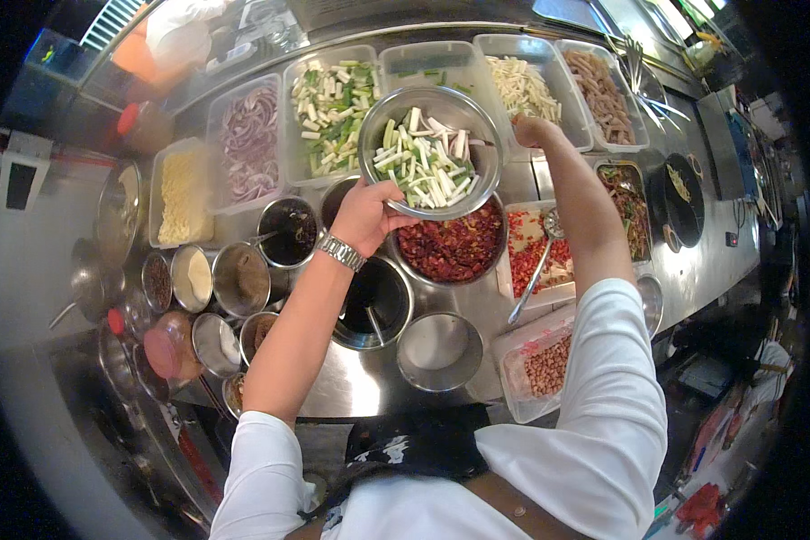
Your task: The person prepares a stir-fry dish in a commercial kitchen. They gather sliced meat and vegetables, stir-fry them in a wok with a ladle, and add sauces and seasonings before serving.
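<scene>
My left hand [372, 210] grips the near rim of a round stainless steel bowl [493, 158], thumb inside. Cut spring onion pieces [432, 179] fill much of the bowl, with some pale purplish slices at its right side. To the right, my right hand [532, 131] is at the near part of a clear plastic bin [584, 138] of pale cut strips [518, 81]. Its fingers look curled, but the hand's back hides whether they hold anything. Below the bowl stands a pot of chopped red chilli [449, 246], partly covered by it.
Bins of sliced red onion [248, 148], spring onion [331, 101] and brownish strips [601, 94] line the back. Several steel seasoning pots, including one of dark liquid [371, 297], crowd the left. A ladle [536, 270] lies across a chilli tray [553, 293]; a black wok [685, 216] sits right.
</scene>
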A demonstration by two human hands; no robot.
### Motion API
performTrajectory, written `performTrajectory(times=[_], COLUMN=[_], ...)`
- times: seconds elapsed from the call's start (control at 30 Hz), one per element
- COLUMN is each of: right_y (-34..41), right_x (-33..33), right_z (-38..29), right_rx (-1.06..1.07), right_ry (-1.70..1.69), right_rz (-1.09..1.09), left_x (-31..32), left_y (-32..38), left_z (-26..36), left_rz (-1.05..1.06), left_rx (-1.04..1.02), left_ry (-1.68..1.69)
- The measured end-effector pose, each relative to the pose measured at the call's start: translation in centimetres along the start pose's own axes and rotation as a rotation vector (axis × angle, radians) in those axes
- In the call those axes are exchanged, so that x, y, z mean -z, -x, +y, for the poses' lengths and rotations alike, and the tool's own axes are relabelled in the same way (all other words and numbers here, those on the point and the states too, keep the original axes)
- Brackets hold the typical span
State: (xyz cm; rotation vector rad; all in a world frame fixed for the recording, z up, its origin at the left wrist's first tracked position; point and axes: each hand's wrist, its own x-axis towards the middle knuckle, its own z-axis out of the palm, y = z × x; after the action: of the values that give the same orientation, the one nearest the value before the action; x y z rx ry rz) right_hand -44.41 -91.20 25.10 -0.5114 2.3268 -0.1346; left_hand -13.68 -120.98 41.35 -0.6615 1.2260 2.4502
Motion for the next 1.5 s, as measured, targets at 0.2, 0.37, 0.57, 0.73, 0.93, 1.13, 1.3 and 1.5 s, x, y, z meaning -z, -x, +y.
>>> performTrajectory(times=[0.2, 0.37, 0.57, 0.73, 0.93, 1.13, 1.3, 1.5], right_y=[-0.5, 13.6, 23.5, 27.5, 30.6, 20.0, 9.6, 8.1], right_x=[-1.9, 4.8, 7.7, 7.8, 10.4, 10.6, 7.9, 10.2], right_z=[0.8, -6.8, -16.6, -17.7, -4.7, 10.8, 14.4, 17.0], right_rx=[0.016, -0.042, 0.086, 0.199, 0.022, -0.365, -0.416, 0.004], right_ry=[0.008, -0.907, -0.478, -0.176, -0.395, -0.302, -0.194, 0.133], right_rz=[0.495, 0.532, 0.400, 0.791, 0.986, 0.404, 0.248, 0.399], left_x=[1.4, 0.7, -4.0, -6.6, -5.2, -7.1, -11.3, -17.5], left_y=[0.3, -1.6, -4.1, -2.9, 0.0, -0.2, 1.7, -3.5], left_z=[-0.6, -0.4, 0.2, -0.6, -1.8, -4.1, -6.4, -8.1], left_rz=[0.035, -0.020, -0.113, -0.198, -0.234, 0.009, 0.195, 0.107], left_rx=[-0.056, 0.026, 0.016, 0.048, 0.090, 0.058, 0.061, 0.012], left_ry=[-0.031, -0.030, -0.074, 0.030, 0.127, -0.106, 0.045, -0.069])
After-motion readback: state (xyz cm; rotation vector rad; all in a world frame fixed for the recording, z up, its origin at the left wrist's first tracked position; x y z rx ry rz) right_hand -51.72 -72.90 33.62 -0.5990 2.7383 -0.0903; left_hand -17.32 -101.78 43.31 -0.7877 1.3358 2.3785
